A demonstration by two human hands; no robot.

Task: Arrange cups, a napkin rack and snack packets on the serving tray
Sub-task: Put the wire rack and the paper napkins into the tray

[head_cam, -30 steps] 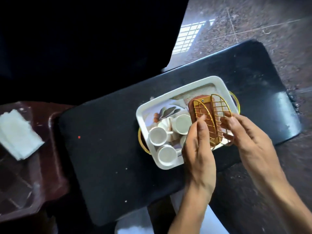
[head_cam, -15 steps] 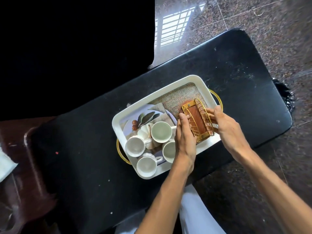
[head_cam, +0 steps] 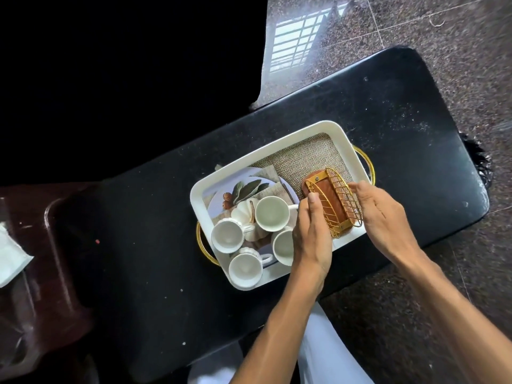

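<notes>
Napkin rack point(head_cam: 331, 206) step rn imo. Both hands are on it: left hand point(head_cam: 311, 234) is curled w/ fingers against the near wire side, right hand point(head_cam: 383, 214) fingers closed on the far wire side. Rack sits at the right end of the white serving tray point(head_cam: 266, 146), on the burlap liner point(head_cam: 300, 159), looks like it's touching down. 4 white cups point(head_cam: 273, 213) already clustered at the tray's left end. No snack packets in view, so next prob: let go, go fetch those; free spot is behind the rack.

Black table point(head_cam: 388, 112), speckled stone floor point(head_cam: 457, 29)
</notes>
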